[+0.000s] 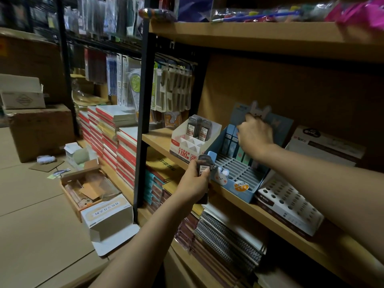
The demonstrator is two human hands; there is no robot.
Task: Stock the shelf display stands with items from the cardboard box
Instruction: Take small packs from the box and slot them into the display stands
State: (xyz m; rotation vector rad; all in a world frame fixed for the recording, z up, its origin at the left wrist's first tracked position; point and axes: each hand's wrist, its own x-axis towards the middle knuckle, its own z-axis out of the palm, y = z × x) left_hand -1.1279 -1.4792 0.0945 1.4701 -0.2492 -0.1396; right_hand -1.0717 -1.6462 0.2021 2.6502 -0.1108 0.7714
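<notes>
My left hand (pixel 194 181) grips a stack of dark lead-refill cases (pixel 204 167) in front of the middle shelf edge. My right hand (pixel 255 136) reaches into the blue bunny display stand (pixel 239 179), its fingers curled on a small pale-blue case (pixel 234 140) at the stand's back row. Several blue and green cases stand in that back row; the grid slots in front are bare. To the left a white and red display stand (pixel 187 148) holds several dark cases (pixel 198 127). An open cardboard box (pixel 89 188) lies on the floor at lower left.
A white perforated stand (pixel 291 204) and a white box (pixel 326 146) sit right of the blue stand. Notebooks (pixel 228 240) are stacked on the shelf below. A black shelf post (pixel 143 121) stands left. Red-edged pads (pixel 116 142) and white cartons (pixel 108 217) crowd the floor.
</notes>
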